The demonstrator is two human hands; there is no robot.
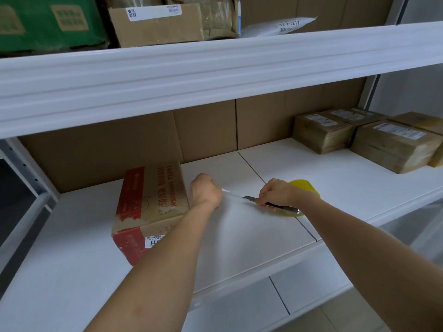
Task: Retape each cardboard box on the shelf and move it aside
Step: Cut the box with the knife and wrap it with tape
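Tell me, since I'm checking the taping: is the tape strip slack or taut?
Taut: the tape strip runs straight between left hand and right hand.

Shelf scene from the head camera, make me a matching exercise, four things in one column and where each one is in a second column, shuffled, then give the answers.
Things:
1. red and brown box
2. yellow tape roll
3. green box
4. taped brown parcels

Places:
A. upper shelf, far left
B. middle shelf, right end
C. middle shelf, beside the left hand
D. behind the right hand

Pairs: 1-C, 2-D, 3-A, 4-B
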